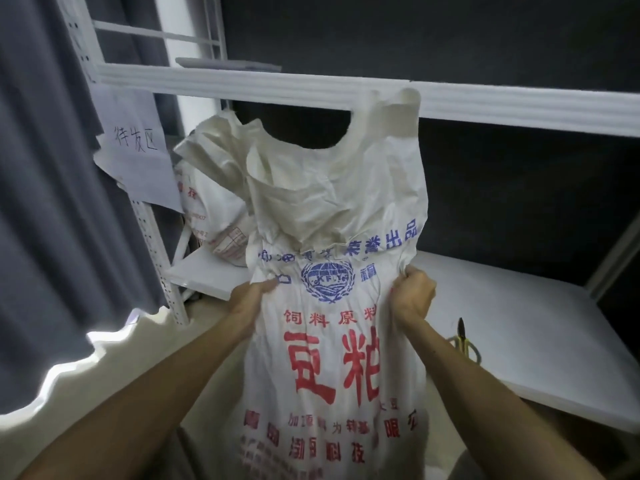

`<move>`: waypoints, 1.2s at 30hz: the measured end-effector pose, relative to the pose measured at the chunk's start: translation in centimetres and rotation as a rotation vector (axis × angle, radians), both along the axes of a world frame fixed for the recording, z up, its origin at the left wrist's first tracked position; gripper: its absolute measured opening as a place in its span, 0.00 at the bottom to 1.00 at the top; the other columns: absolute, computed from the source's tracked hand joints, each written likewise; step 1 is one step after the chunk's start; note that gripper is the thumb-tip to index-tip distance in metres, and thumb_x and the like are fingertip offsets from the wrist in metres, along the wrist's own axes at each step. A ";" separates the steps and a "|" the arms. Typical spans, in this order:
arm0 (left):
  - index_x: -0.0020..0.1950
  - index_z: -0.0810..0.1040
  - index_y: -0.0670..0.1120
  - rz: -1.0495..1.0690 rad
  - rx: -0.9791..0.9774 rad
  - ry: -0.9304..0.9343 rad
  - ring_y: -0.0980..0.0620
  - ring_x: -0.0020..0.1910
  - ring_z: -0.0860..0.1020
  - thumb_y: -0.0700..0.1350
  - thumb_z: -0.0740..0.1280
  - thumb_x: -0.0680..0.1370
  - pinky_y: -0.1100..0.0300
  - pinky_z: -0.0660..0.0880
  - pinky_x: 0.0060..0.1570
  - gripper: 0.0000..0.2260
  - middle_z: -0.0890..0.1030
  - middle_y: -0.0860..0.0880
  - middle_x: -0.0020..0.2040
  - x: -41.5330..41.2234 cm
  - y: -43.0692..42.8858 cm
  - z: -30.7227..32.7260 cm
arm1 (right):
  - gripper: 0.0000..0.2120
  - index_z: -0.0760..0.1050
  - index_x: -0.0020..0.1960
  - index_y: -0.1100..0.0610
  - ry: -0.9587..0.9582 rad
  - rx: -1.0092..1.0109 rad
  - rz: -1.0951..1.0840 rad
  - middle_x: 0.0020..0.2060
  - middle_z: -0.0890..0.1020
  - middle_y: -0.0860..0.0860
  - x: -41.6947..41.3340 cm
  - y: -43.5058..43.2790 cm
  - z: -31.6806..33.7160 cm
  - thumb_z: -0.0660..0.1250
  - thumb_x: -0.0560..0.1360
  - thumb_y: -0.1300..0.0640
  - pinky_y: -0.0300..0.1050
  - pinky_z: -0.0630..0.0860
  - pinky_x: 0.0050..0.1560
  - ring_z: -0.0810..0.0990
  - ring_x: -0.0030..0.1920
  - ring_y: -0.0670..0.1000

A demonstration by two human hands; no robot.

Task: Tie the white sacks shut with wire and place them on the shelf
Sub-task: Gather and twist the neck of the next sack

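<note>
1. White woven sack (332, 341) stands upright, long axis vertical, open mouth up, in front of shelf (502, 327).
2. L hand (254, 294) & R hand (412, 292) fisted on its side edges below the neck.
3. 2nd sack (211, 209) on shelf, back left.
4. Pliers (462, 336) on shelf, right.

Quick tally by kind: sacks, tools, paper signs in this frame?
White sacks: 2, one held, one on the shelf
Cutting tools: 1, yellow-handled, on the lower shelf
Paper signs: 1, handwritten, on the rack post
Total: 4
</note>
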State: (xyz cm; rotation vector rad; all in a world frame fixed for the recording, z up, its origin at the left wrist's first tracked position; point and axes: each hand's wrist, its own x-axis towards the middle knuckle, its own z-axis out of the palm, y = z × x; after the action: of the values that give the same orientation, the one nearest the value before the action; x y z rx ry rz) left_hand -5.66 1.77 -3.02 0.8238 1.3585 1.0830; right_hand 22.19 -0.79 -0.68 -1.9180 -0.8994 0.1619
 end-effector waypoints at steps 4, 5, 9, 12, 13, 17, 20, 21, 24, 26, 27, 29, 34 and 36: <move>0.63 0.71 0.38 -0.042 0.106 -0.124 0.41 0.47 0.84 0.43 0.81 0.64 0.48 0.82 0.45 0.32 0.82 0.41 0.54 1.4 0.8 0.7 | 0.14 0.81 0.45 0.63 -0.035 0.001 0.003 0.36 0.82 0.59 0.3 1.9 -1.6 0.56 0.76 0.70 0.46 0.74 0.35 0.80 0.37 0.57; 0.65 0.65 0.41 -0.033 0.138 -0.088 0.44 0.48 0.82 0.42 0.81 0.65 0.52 0.81 0.44 0.35 0.79 0.44 0.55 1.9 1.1 0.9 | 0.14 0.80 0.44 0.63 -0.026 0.008 -0.008 0.35 0.81 0.58 0.3 2.3 -2.0 0.56 0.76 0.70 0.46 0.73 0.34 0.79 0.36 0.57; 0.71 0.60 0.50 -0.033 0.323 0.224 0.52 0.54 0.78 0.51 0.84 0.58 0.54 0.77 0.54 0.49 0.76 0.53 0.58 3.8 2.5 0.4 | 0.13 0.71 0.35 0.59 -0.024 0.021 0.064 0.30 0.73 0.53 -0.2 3.4 -3.4 0.55 0.73 0.72 0.45 0.66 0.33 0.72 0.33 0.53; 0.63 0.75 0.46 0.063 0.282 0.327 0.49 0.52 0.81 0.65 0.81 0.51 0.50 0.79 0.55 0.46 0.82 0.50 0.55 4.5 3.7 0.3 | 0.10 0.73 0.41 0.61 0.048 0.060 0.131 0.34 0.76 0.52 -0.6 3.8 -3.0 0.56 0.73 0.71 0.44 0.69 0.38 0.73 0.36 0.53; 0.60 0.78 0.46 0.090 0.267 0.326 0.49 0.50 0.82 0.65 0.81 0.52 0.50 0.80 0.54 0.42 0.84 0.49 0.53 4.5 4.0 0.2 | 0.10 0.74 0.47 0.60 0.096 0.067 0.151 0.39 0.77 0.53 -0.6 3.9 -2.8 0.56 0.74 0.69 0.44 0.72 0.41 0.75 0.39 0.53; 0.56 0.82 0.45 0.202 0.166 0.263 0.46 0.50 0.83 0.59 0.81 0.54 0.48 0.80 0.55 0.34 0.85 0.47 0.51 3.9 5.0 -1.3 | 0.09 0.63 0.55 0.56 0.399 -0.031 0.277 0.45 0.78 0.55 -0.5 3.8 -3.1 0.56 0.75 0.62 0.48 0.74 0.39 0.77 0.40 0.54; 0.54 0.83 0.44 0.227 0.099 0.240 0.45 0.48 0.83 0.57 0.80 0.54 0.46 0.80 0.53 0.32 0.85 0.46 0.49 3.2 5.0 -2.5 | 0.15 0.67 0.57 0.60 0.674 -0.019 0.403 0.45 0.79 0.56 -1.0 3.9 -3.2 0.60 0.77 0.50 0.47 0.77 0.39 0.80 0.42 0.56; 0.53 0.83 0.44 0.228 0.085 0.225 0.45 0.47 0.83 0.58 0.80 0.52 0.46 0.81 0.52 0.33 0.85 0.47 0.48 3.1 5.0 -2.6 | 0.21 0.70 0.56 0.64 0.750 -0.015 0.436 0.46 0.81 0.57 -1.0 4.0 -3.3 0.60 0.77 0.45 0.49 0.79 0.43 0.82 0.46 0.58; 0.52 0.83 0.44 0.210 0.085 0.178 0.46 0.45 0.84 0.59 0.80 0.48 0.46 0.81 0.51 0.36 0.86 0.48 0.47 2.8 5.1 -2.9 | 0.25 0.72 0.55 0.72 0.903 -0.004 0.441 0.47 0.82 0.58 -0.8 4.0 -3.8 0.60 0.78 0.47 0.60 0.81 0.52 0.81 0.54 0.65; 0.51 0.83 0.45 0.173 0.090 0.140 0.46 0.45 0.84 0.55 0.82 0.51 0.47 0.81 0.51 0.31 0.86 0.48 0.47 3.0 4.7 -2.4 | 0.18 0.75 0.59 0.68 1.011 0.006 0.456 0.51 0.84 0.59 -0.4 3.7 -3.6 0.64 0.79 0.54 0.60 0.81 0.53 0.83 0.53 0.62; 0.50 0.83 0.45 0.156 0.091 0.115 0.46 0.45 0.84 0.51 0.83 0.54 0.48 0.81 0.51 0.27 0.86 0.47 0.46 3.1 4.5 -2.1 | 0.15 0.76 0.59 0.66 1.059 -0.001 0.465 0.52 0.84 0.60 0.0 3.6 -3.7 0.66 0.79 0.56 0.59 0.81 0.53 0.84 0.52 0.60; 0.50 0.83 0.45 0.141 0.104 0.085 0.46 0.45 0.84 0.46 0.83 0.59 0.48 0.81 0.51 0.22 0.86 0.47 0.46 3.1 4.3 -2.0 | 0.10 0.78 0.55 0.66 1.086 -0.022 0.487 0.49 0.85 0.61 0.6 3.3 -3.0 0.68 0.77 0.61 0.55 0.81 0.52 0.85 0.49 0.59; 0.51 0.83 0.44 0.132 0.098 0.061 0.46 0.45 0.84 0.47 0.84 0.59 0.47 0.81 0.51 0.23 0.86 0.46 0.46 2.7 4.6 -2.4 | 0.05 0.82 0.49 0.62 0.978 0.005 0.441 0.44 0.86 0.59 0.8 3.3 -2.0 0.69 0.75 0.67 0.50 0.83 0.45 0.86 0.43 0.56; 0.51 0.83 0.44 0.134 0.104 0.056 0.46 0.46 0.84 0.48 0.84 0.58 0.47 0.81 0.52 0.24 0.86 0.47 0.47 2.8 4.7 -2.5 | 0.05 0.83 0.44 0.60 0.613 0.012 0.350 0.40 0.86 0.56 0.6 3.4 -2.4 0.69 0.74 0.66 0.43 0.82 0.43 0.83 0.38 0.52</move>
State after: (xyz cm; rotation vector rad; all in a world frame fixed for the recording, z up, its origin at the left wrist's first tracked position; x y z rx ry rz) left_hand -2.87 6.46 -5.55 0.8538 1.4297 1.2513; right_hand 22.83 2.58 -3.07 -1.5395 -0.7925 0.8964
